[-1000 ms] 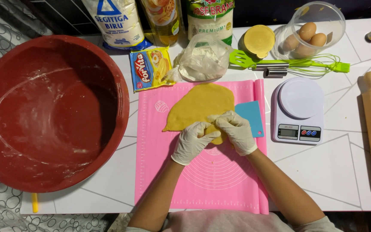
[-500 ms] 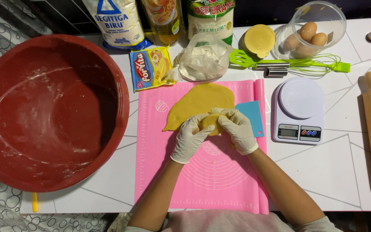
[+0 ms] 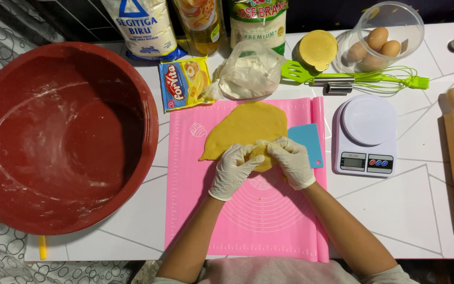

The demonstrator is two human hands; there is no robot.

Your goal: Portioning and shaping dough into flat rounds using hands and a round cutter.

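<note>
Pink silicone, the baking mat (image 3: 248,221) serves as the landmark here, lying flat on the white table (image 3: 395,210) in front of the person. Beyond the mat's far edge stands a row of packages: a white flour bag with a blue triangle mark (image 3: 142,26) to the far left, a clear bottle of yellow oil (image 3: 200,23) beside it, and a white and green bag (image 3: 258,21) straight behind the mat. Just off the mat's far left corner lies a small yellow sachet with a red label (image 3: 185,83), flat and slightly tilted. A knotted clear plastic bag of white powder (image 3: 248,73) touches the mat's far edge.

On the far half of the mat lies the yellow dough sheet (image 3: 245,126), rolled flat into a rough oval. Its long axis runs diagonally, from a pointed end near the mat's left side up toward the far right. The near edge of the sheet is lifted and folded over itself.

The left hand (image 3: 233,171) and the right hand (image 3: 291,162), both in white gloves, meet at that near edge. The fingers of each hand curl closed around the rolled-up fold of dough, thumbs on top, with the fold pinched between the two hands and the flat sheet spreading away beyond the fingertips.

A light blue scraper (image 3: 308,143) rests on the mat's right side, just beside the right hand. Left of the mat sits a large red bowl (image 3: 53,137); right of it a white kitchen scale (image 3: 366,135).
</note>
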